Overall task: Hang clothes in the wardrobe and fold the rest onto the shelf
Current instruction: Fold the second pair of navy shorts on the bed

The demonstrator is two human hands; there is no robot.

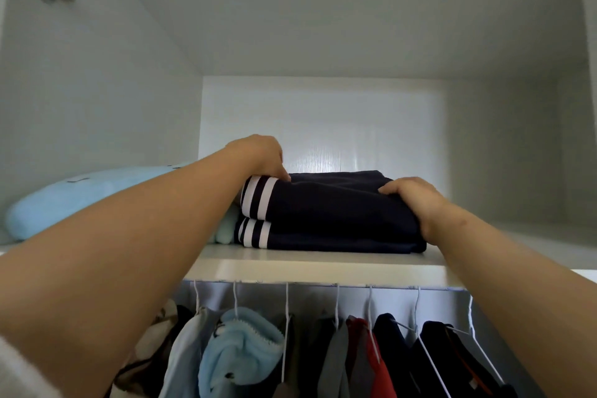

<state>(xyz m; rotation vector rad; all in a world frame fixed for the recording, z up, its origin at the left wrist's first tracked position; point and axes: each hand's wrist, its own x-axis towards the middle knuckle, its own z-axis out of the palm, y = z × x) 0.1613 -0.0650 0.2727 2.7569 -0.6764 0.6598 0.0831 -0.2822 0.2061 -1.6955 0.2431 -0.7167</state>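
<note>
Item under inspection: folded navy garment [329, 213], lying in two thick layers on the wardrobe shelf [323, 265], close to the front edge and roughly central. Its cuffed ends, each with paired white stripes [258, 195], face left. My right hand [416, 200] is on the right-hand end, fingers curled over the top layer and heel against the side, so it has hold of the cloth. My left hand [261, 155] comes down on the top layer just behind the striped cuff, fingertips bent onto the fabric. I cannot tell whether they pinch it or only press. Handling assessment: a soft knit, light, limp, not fragile and not slippery. It should give under pressure and slump or unfold if lifted by one corner, so the stack is best held at both ends, or from beneath with flat palms, and slid back rather than pushed from the top. A light-blue plush cushion [80, 194] lies just beside it on the left, touching or nearly touching the lower cuff. Below the shelf a row of hung clothes [239, 352] is in place. Markings: no brand or legible writing anywhere. A small tab on the cushion is too blurred to read.
</note>
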